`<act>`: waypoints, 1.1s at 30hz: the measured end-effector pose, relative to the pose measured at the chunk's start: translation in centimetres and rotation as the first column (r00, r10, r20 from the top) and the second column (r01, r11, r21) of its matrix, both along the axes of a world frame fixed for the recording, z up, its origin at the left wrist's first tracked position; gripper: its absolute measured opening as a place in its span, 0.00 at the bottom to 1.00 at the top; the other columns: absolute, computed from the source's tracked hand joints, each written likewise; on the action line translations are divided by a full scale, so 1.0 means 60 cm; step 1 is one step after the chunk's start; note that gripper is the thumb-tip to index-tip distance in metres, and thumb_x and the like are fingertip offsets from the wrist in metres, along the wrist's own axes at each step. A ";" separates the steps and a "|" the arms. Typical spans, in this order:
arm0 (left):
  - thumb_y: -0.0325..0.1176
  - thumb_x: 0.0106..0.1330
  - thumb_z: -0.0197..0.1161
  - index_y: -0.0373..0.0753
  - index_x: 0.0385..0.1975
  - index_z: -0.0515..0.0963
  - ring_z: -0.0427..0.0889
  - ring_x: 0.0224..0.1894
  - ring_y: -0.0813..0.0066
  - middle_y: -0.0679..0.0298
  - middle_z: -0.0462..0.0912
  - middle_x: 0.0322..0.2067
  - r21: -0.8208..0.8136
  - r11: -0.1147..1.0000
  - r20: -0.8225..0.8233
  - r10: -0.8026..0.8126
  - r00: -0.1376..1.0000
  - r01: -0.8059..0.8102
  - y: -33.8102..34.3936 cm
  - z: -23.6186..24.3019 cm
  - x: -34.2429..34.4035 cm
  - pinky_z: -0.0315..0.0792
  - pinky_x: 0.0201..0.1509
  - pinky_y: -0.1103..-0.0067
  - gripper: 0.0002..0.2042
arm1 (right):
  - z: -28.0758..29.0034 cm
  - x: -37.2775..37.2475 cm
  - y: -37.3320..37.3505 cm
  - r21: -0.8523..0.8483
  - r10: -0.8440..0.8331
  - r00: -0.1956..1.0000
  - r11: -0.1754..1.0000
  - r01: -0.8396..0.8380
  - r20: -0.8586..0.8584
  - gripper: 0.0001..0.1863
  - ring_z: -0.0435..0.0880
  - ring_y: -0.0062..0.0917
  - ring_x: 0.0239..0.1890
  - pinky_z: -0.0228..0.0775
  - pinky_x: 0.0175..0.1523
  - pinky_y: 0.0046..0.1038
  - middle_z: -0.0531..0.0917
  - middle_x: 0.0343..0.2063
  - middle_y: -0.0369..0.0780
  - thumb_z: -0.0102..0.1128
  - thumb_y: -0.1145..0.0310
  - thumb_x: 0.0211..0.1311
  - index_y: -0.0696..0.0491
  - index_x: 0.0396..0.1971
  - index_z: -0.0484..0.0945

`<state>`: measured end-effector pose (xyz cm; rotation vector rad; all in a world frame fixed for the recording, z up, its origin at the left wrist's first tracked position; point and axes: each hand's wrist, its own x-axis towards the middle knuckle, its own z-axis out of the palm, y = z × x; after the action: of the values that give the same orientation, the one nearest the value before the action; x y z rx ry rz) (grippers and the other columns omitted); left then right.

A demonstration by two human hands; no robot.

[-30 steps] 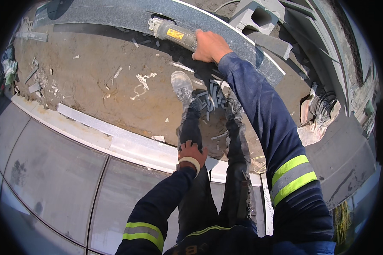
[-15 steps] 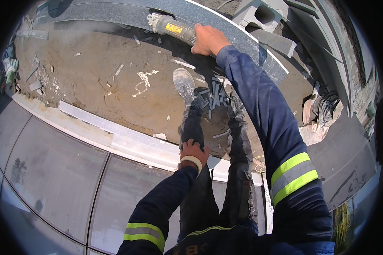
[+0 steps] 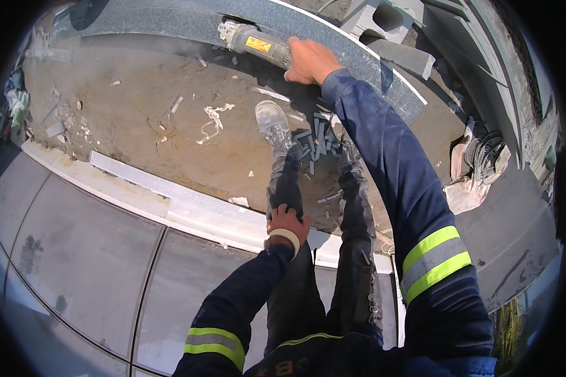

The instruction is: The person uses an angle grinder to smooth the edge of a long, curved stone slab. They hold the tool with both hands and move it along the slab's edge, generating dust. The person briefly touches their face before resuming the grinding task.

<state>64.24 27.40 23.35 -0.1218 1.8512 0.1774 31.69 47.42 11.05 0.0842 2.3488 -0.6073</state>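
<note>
My right hand is wrapped round the rear body of an angle grinder, with my arm stretched far forward. The grinder's head rests at the near edge of a long grey stone slab. Its disc is mostly hidden at the slab. Pale dust hangs to the left of the tool. Lower down, my left hand lies on my left thigh just above the knee, fingers spread, holding nothing. A pale band circles that wrist.
Stone offcuts lie scattered by my shoes. A hollow concrete block and slabs stand at the far right. Coiled cable lies on the right. Behind my feet runs a pale curb beside large grey paving slabs.
The grinder and my right hand stay almost in place at the slab. Dust spreads further across the ground at the left. The view shifts very slightly.
</note>
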 end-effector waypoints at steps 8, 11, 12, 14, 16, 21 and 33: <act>0.57 0.72 0.60 0.36 0.53 0.85 0.71 0.70 0.46 0.50 0.74 0.67 0.004 0.999 0.024 -0.039 0.999 0.039 0.003 0.001 0.003 0.73 0.68 0.51 0.28 | 0.006 0.011 0.009 -0.008 0.025 1.000 1.000 -0.025 -0.009 0.26 0.90 0.50 0.52 0.83 0.58 0.44 0.89 0.47 0.55 0.73 0.67 0.52 0.62 0.51 0.82; 0.56 0.71 0.63 0.37 0.51 0.87 0.71 0.70 0.44 0.51 0.75 0.66 -0.010 1.000 0.004 -0.010 1.000 0.010 0.005 0.005 0.001 0.71 0.70 0.51 0.26 | 0.016 0.032 0.025 -0.011 -0.002 1.000 1.000 0.002 0.029 0.26 0.89 0.50 0.53 0.83 0.58 0.44 0.89 0.47 0.56 0.73 0.66 0.52 0.62 0.51 0.81; 0.56 0.71 0.63 0.37 0.51 0.87 0.71 0.70 0.44 0.51 0.75 0.67 -0.009 1.000 0.008 -0.015 1.000 0.015 0.004 0.003 0.001 0.71 0.71 0.51 0.26 | 0.015 0.034 0.031 -0.013 0.001 0.999 1.000 -0.001 0.033 0.28 0.89 0.52 0.53 0.83 0.58 0.46 0.89 0.47 0.56 0.73 0.65 0.52 0.62 0.52 0.80; 0.56 0.71 0.63 0.37 0.51 0.87 0.70 0.70 0.44 0.51 0.75 0.67 -0.007 1.000 0.015 -0.013 1.000 0.013 0.005 0.002 0.002 0.71 0.71 0.51 0.26 | 0.015 0.035 0.034 -0.022 0.006 0.999 1.000 -0.005 0.039 0.30 0.88 0.54 0.53 0.81 0.57 0.49 0.88 0.47 0.58 0.74 0.62 0.51 0.62 0.53 0.77; 0.56 0.71 0.63 0.37 0.51 0.88 0.70 0.70 0.44 0.51 0.75 0.67 -0.007 1.000 0.022 0.000 1.000 0.000 0.005 0.002 0.003 0.70 0.71 0.51 0.26 | 0.016 0.030 0.030 -0.001 0.006 1.000 1.000 -0.006 0.029 0.28 0.89 0.52 0.53 0.82 0.58 0.46 0.89 0.47 0.56 0.74 0.65 0.52 0.61 0.52 0.80; 0.58 0.72 0.60 0.35 0.54 0.85 0.70 0.70 0.46 0.50 0.73 0.68 0.009 0.999 0.016 -0.051 0.999 0.051 0.004 -0.002 0.015 0.73 0.68 0.49 0.29 | -0.004 0.013 0.010 -0.008 0.004 1.000 1.000 -0.004 -0.017 0.27 0.90 0.50 0.52 0.83 0.58 0.46 0.89 0.47 0.55 0.75 0.66 0.51 0.60 0.52 0.81; 0.58 0.73 0.60 0.36 0.53 0.86 0.71 0.70 0.46 0.51 0.75 0.67 0.007 0.999 0.016 -0.049 0.999 0.049 -0.001 0.002 0.016 0.72 0.68 0.49 0.29 | 0.023 0.038 0.034 0.027 0.027 0.999 0.999 -0.027 0.027 0.27 0.89 0.50 0.53 0.83 0.58 0.44 0.90 0.46 0.54 0.76 0.64 0.53 0.60 0.52 0.81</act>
<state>65.22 27.34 23.47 -0.0732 1.8359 0.1481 33.99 49.45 12.44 0.0728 2.3289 -0.5573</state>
